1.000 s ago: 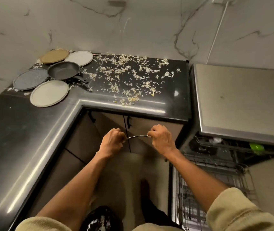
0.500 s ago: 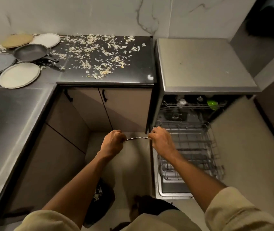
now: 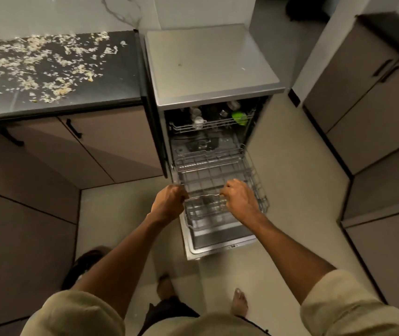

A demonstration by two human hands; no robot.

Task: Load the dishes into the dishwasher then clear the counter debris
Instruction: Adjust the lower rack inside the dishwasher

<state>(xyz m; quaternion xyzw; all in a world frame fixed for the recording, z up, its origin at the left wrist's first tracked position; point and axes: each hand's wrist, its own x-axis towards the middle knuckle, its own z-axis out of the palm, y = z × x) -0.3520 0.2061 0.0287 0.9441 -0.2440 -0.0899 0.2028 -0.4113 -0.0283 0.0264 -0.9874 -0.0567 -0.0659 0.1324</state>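
**Utensil held over the open dishwasher**

Both hands, left point(image 3: 169, 202) and right point(image 3: 240, 200), had their fingers clamped on the ends of a thin metal utensil point(image 3: 204, 196), poised above the pulled-out grey wire lower rack point(image 3: 256, 183) of the steel dishwasher point(image 3: 208, 66). Loading seemed underway. Next, lowering it between the wires looked necessary. Pale shredded debris point(image 3: 38, 66) covered the black surface point(image 3: 125, 69).

Pulled-out grey wire lower rack point(image 3: 220, 180) bare, open from above. Left hand point(image 3: 169, 202) and right hand point(image 3: 240, 198) hover over its front edge, thin metal utensil point(image 3: 203, 196) between them. Upper wire rack point(image 3: 208, 124) crowded: cups, green item point(image 3: 240, 117). Black surface point(image 3: 121, 76) strewn with pale shredded debris point(image 3: 36, 66).
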